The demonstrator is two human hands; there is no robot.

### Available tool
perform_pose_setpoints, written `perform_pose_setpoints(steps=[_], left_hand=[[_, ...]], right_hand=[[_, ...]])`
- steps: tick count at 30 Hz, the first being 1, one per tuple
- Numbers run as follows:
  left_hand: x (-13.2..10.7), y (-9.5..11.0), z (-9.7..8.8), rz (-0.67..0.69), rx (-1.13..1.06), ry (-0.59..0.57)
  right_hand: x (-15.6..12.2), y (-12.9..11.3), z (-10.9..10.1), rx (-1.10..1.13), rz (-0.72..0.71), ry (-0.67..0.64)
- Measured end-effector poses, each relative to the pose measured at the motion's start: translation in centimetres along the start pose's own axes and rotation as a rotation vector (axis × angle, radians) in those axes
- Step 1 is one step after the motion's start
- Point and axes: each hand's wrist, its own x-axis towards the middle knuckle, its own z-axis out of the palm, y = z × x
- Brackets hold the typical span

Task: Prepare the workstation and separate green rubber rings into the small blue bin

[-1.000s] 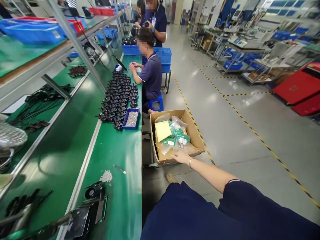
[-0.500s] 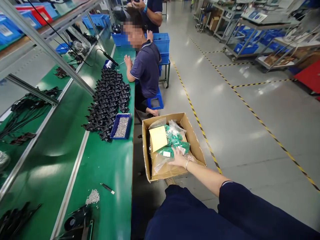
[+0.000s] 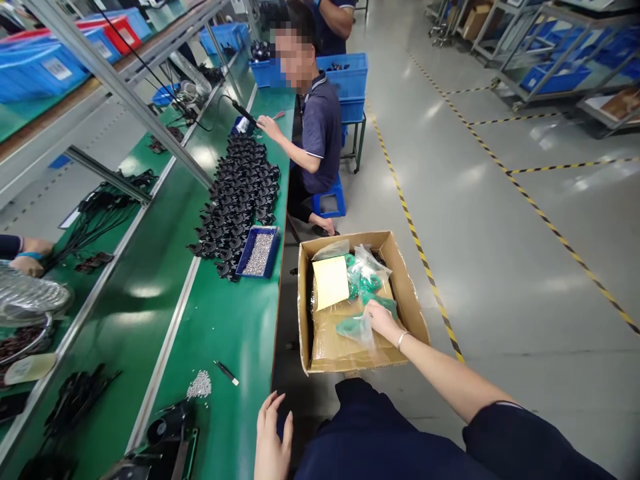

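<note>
Your right hand [image 3: 383, 320] is closed on a clear bag [image 3: 356, 329] of green parts, inside the box [image 3: 416, 319] beside the worktop [image 3: 235, 320]. Your left hand [image 3: 273, 437] sits by the worktop edge, fingers apart, holding nothing. The bag looks light, floppy and slick, so it'll likely sag and slip: grip bunched film near its top, not a loose corner.
</note>
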Motion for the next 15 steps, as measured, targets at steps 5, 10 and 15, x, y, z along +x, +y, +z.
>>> perform_pose_setpoints(steps=[5, 10, 15], left_hand=[[-0.5, 1.0, 0.1, 0.031, 0.002, -0.009], [0.6, 9.8, -0.9, 0.304, 0.016, -0.165], [0.5, 14.3, -2.4, 0.508, 0.054, -0.194]], right_hand=[[-2.9, -2.3, -4.0, 0.161, -0.105, 0.066], [-7.1, -10.5, -5.2, 0.281, -0.343, -0.079], [-11.6, -18.5, -3.5, 0.354, -0.577, -0.246]])
